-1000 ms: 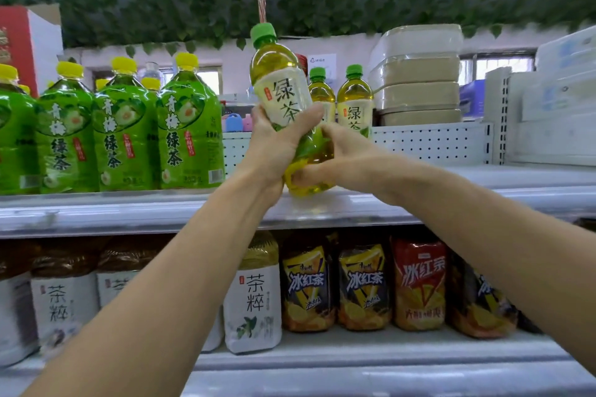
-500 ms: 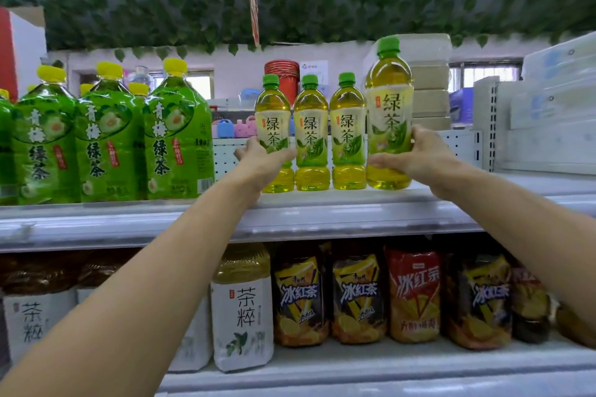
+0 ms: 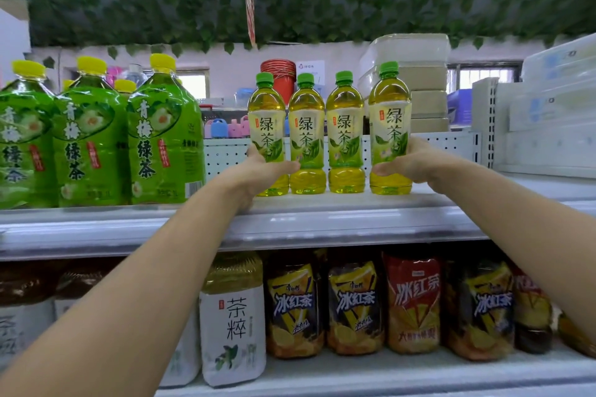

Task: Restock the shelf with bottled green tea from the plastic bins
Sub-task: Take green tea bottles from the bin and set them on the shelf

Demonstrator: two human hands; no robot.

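Green-capped bottles: left hand [image 3: 258,171] grips the leftmost bottle [image 3: 267,126], right hand [image 3: 416,161] seemingly the rightmost bottle [image 3: 390,119].

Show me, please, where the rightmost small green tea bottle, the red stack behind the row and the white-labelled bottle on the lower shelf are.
Rightmost green tea bottle [image 3: 391,119]: head view, on its label.
Red stack [image 3: 278,69]: head view, on its upper side.
White-labelled bottle [image 3: 233,325]: head view, on its white label.

Small green-cap bottles [image 3: 306,135]: label 绿茶. Large yellow-cap bottles [image 3: 164,142]: 青梅绿茶. Lower-shelf white-label bottle [image 3: 233,325]: 茶粹. Iced-tea bottles [image 3: 354,306]: 冰红茶.
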